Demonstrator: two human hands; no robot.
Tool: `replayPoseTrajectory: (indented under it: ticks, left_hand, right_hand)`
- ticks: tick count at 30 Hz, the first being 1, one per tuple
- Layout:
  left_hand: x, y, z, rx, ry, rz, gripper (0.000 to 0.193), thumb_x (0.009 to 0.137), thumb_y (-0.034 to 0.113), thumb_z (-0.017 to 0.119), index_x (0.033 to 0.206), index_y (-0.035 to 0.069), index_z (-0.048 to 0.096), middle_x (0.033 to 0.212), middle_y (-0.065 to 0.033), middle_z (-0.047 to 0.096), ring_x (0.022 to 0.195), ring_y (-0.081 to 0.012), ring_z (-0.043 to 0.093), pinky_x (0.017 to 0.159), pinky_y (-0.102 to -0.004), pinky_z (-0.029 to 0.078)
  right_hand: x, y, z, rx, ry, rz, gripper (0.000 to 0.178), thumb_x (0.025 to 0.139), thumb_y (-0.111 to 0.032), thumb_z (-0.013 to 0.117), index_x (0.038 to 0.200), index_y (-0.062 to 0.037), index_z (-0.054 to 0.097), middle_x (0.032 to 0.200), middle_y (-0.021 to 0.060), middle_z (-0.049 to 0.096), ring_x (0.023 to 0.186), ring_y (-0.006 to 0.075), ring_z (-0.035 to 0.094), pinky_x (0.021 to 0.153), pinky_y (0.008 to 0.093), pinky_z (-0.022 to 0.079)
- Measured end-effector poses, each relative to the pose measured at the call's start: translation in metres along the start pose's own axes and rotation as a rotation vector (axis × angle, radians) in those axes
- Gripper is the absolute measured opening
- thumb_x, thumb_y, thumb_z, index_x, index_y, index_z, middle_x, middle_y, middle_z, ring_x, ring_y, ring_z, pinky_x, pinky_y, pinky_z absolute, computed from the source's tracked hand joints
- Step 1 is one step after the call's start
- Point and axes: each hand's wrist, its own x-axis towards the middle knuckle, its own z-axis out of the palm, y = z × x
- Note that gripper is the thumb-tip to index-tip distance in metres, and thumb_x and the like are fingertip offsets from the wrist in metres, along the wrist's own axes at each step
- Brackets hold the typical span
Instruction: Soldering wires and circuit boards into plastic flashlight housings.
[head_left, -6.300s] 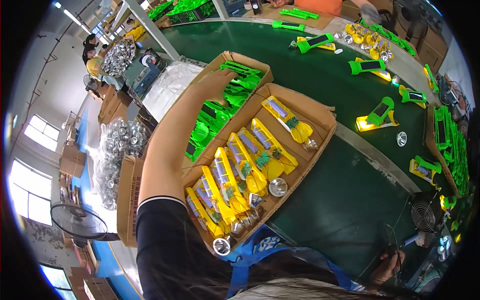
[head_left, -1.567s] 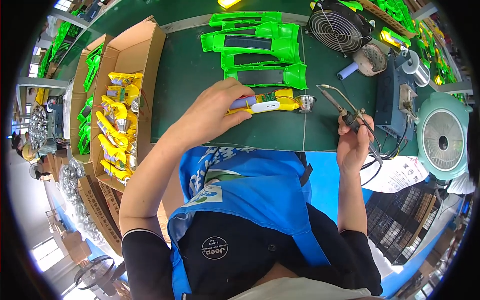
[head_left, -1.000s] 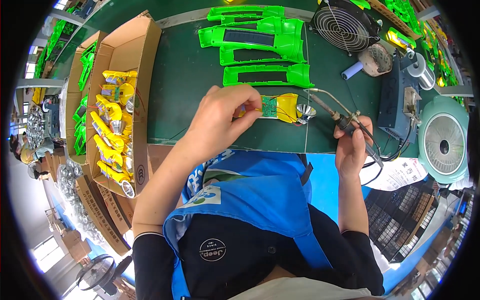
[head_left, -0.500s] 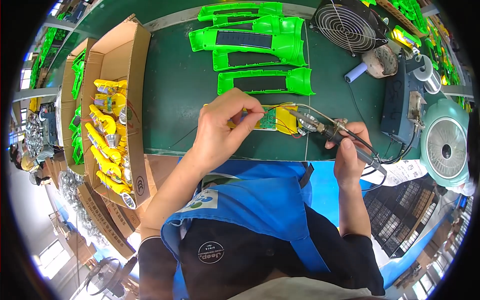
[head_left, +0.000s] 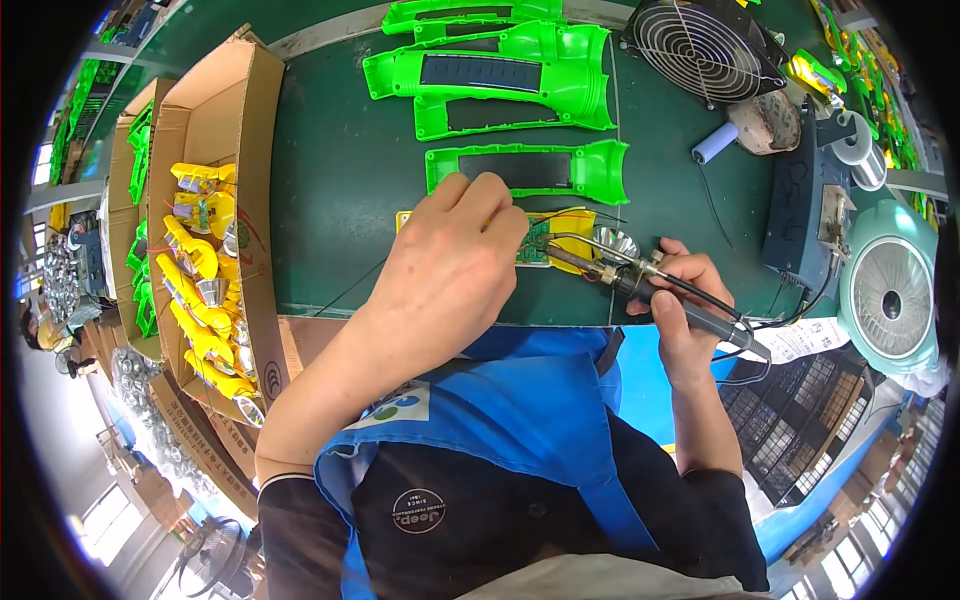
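My right hand grips a soldering iron with a thin metal tube running alongside it. The iron's tip rests at or just over a small green circuit board; contact cannot be told. That board sits in a yellow flashlight housing lying on the bench, with thin wires and a shiny reflector at its right end. My left hand covers the housing's left part, fingers curled and drawn together at the board. Its fingertips are hidden, so what they pinch is not visible.
Green housing shells with dark panels lie beyond my hands. A cardboard box of yellow assemblies stands left. At the right are a black fan, a purple battery cell, a blue soldering station and a pale green fan.
My left hand has shifted rightward and turned knuckles-up, covering more of the housing. The soldering iron has moved left and slightly down, its tip now at the board.
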Motion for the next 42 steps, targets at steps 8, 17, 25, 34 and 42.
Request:
replayPoseTrajectory:
  ticks: [8,17,25,34,42]
  left_hand:
    - [0.007,0.001,-0.001,0.057,-0.053,-0.005,0.013,0.070,-0.004,0.060,0.078,0.001,0.052,0.085,-0.0110,0.050,0.078,-0.0300,0.051,0.068,-0.0390,0.045]
    - [0.010,0.000,-0.006,0.054,-0.100,0.007,0.011,0.072,-0.002,0.060,0.077,0.001,0.050,0.085,-0.0107,0.049,0.081,-0.0300,0.052,0.069,-0.0402,0.044]
    - [0.012,0.001,-0.008,0.067,-0.147,-0.020,0.012,0.071,-0.001,0.060,0.077,0.002,0.050,0.085,-0.0101,0.049,0.083,-0.0297,0.053,0.070,-0.0396,0.043]
    - [0.015,0.003,-0.012,0.069,-0.165,-0.020,0.014,0.070,-0.001,0.061,0.076,0.004,0.049,0.084,-0.0090,0.049,0.082,-0.0286,0.052,0.068,-0.0390,0.040]
    - [0.014,0.001,-0.009,0.080,-0.135,0.005,0.014,0.069,-0.001,0.061,0.076,0.005,0.049,0.083,-0.0086,0.048,0.080,-0.0277,0.052,0.067,-0.0383,0.039]
  right_hand:
    - [0.000,-0.002,0.001,-0.044,0.004,0.051,0.030,0.083,-0.029,0.068,0.087,-0.0027,0.053,0.067,-0.0016,0.054,0.055,0.0109,0.061,0.110,0.0452,0.025]
    - [0.003,0.003,-0.001,-0.099,-0.063,-0.047,0.025,0.082,-0.024,0.067,0.086,-0.0052,0.052,0.061,-0.0008,0.056,0.057,0.0101,0.058,0.106,0.0454,0.027]
    - [0.001,0.009,-0.004,-0.050,-0.047,-0.123,0.021,0.081,-0.019,0.069,0.087,-0.0059,0.054,0.066,0.0026,0.067,0.064,0.0094,0.060,0.102,0.0421,0.031]
    - [0.002,0.003,-0.005,0.009,0.001,-0.009,0.032,0.085,-0.031,0.067,0.092,-0.0042,0.051,0.066,0.0031,0.062,0.061,0.0105,0.061,0.109,0.0463,0.027]
    - [0.005,0.000,-0.002,-0.083,-0.070,-0.025,0.026,0.083,-0.027,0.068,0.087,-0.0051,0.054,0.063,0.0019,0.061,0.061,0.0106,0.062,0.105,0.0415,0.027]
